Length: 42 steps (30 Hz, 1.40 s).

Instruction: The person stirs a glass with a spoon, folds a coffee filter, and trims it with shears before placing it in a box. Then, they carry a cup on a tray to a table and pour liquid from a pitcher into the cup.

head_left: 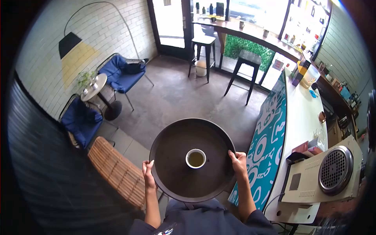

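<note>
A round dark serving tray (176,145) is held level in front of my body. My left hand (148,173) grips its left rim, and my right hand (238,161) grips the right rim with the thumb over the edge. The undersides of both grips are hidden by the tray. Close to the tray's middle stands a small white cup (196,158), upright, with a yellowish-green liquid in it. Neither hand touches the cup.
At right runs a white counter (299,113) with a teal patterned front and a beige machine (305,176). Bar stools (249,58) stand by the window ledge. Blue-cushioned chairs (124,72), a small round table (95,88) and a slatted wooden bench (115,170) line the left.
</note>
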Available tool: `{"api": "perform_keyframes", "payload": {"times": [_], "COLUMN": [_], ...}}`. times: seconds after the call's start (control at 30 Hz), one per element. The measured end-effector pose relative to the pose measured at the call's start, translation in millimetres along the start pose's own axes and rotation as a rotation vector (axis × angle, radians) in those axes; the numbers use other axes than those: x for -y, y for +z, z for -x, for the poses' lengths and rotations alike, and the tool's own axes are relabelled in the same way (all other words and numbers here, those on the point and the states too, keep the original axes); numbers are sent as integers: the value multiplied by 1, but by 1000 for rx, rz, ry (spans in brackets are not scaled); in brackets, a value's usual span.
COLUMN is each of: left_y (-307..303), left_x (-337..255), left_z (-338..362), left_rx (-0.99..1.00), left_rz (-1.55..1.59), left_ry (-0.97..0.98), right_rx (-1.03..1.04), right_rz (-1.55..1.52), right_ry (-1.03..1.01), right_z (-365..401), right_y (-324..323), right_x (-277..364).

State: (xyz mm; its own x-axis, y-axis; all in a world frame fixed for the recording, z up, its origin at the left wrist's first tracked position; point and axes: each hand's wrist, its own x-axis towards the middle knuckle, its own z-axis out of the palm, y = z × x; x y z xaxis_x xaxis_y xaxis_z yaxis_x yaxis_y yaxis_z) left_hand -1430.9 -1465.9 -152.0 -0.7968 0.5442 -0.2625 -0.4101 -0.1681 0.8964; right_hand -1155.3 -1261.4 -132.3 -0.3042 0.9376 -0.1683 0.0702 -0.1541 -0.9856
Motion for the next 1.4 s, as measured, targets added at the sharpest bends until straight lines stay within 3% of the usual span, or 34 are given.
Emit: {"api": "perform_keyframes", "payload": {"times": [0.27,0.43,0.53,0.63,0.7,0.97,1.4], "left_y": [65,124,159,189,209,278,418], "left_x": [-13,-22,-20,-28,-36,-45,-15], "left_z": [-137,-225,-286,-347,-382,-487,-618], "left_rx": [189,318,345,439,471,526,407], "left_rz": [-46,-46,-227,-177,-216,-63,47], "left_ry": [82,4,117,33,86,27,-15], "right_rx": [-151,-272,-357,-374,-409,-448,-369], "right_rz": [1,-30,-32,-27,-30,-119,-135], "right_ry": [18,41,-20,-30,-38,-18,-52], "right_z": [-108,-163,-210,-255,-284,-397,-609], "right_y": [19,46,58,71,84,102,77], "right_x": [-13,23,30,40,54,67,111]}}
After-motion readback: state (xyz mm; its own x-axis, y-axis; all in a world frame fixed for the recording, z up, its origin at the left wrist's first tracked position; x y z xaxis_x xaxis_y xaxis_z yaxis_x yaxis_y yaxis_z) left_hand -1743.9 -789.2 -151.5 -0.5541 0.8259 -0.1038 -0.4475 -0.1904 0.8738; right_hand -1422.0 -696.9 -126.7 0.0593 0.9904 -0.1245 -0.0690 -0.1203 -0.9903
